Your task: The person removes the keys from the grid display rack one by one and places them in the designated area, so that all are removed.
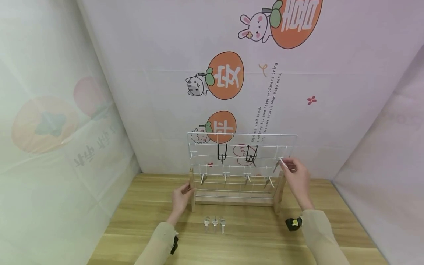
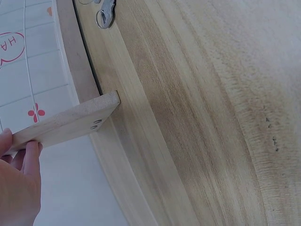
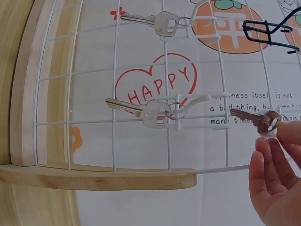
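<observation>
A white wire grid rack (image 1: 241, 134) with a wooden frame (image 1: 232, 200) stands on the table. My left hand (image 1: 181, 200) grips the rack's left wooden post (image 2: 66, 121), thumb on one side and fingers on the other. At the grid's upper right, my right hand (image 1: 298, 180) pinches a key (image 3: 249, 117) by its head and ring, right at a white hook (image 1: 281, 161). Other keys hang by rings from white hooks lower on the grid, among them one key (image 3: 141, 112) in the right wrist view. Three keys (image 1: 215, 222) lie in a row before the rack.
Two black hooks (image 1: 222, 154) hang on the upper grid, and a bare white hook (image 1: 192, 154) sits at its upper left. Behind the rack rises a printed cloth backdrop (image 1: 159, 110). Cloth walls also flank the wooden table (image 1: 251, 243) on both sides.
</observation>
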The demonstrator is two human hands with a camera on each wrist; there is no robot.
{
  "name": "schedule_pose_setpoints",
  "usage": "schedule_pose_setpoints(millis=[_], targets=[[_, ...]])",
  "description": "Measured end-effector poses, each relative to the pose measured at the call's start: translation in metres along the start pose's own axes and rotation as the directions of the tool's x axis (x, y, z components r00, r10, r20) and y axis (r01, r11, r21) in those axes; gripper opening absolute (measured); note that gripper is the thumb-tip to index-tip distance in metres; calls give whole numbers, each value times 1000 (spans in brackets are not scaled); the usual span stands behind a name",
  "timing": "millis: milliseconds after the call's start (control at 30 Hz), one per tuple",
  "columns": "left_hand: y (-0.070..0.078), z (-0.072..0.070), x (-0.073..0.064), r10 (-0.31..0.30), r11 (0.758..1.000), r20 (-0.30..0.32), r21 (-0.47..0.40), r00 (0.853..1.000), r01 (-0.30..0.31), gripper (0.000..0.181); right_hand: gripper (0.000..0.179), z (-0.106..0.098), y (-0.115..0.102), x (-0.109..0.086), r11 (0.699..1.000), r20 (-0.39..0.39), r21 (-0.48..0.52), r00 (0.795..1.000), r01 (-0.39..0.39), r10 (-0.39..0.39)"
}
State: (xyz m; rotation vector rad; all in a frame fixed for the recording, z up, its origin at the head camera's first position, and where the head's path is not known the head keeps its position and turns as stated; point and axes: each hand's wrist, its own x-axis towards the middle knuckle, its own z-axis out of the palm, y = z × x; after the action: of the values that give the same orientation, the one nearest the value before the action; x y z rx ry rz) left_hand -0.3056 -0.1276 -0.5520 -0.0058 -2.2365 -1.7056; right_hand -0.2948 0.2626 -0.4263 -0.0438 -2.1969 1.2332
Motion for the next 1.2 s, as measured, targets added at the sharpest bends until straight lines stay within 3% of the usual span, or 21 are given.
schedule_pose_setpoints(millis=[233, 467, 733, 1200], targets=[[0, 0, 0, 40, 999, -13, 16, 999, -40, 35, 17, -1, -1, 0, 1000, 9, 6, 1000, -12, 12], [-1, 1, 0, 22, 1000, -13, 6, 1000, -22, 37, 17, -6, -4, -4, 1000, 24, 9, 1000, -10, 10], [-3, 1, 1, 57, 998, -22, 9, 998, -56, 36, 14, -10, -6, -6, 1000, 34, 25, 999, 11, -11], [-2, 1, 0, 38, 999, -17, -3, 999, -38, 37, 13, -14, -8, -10, 997, 54, 53, 996, 61, -64]])
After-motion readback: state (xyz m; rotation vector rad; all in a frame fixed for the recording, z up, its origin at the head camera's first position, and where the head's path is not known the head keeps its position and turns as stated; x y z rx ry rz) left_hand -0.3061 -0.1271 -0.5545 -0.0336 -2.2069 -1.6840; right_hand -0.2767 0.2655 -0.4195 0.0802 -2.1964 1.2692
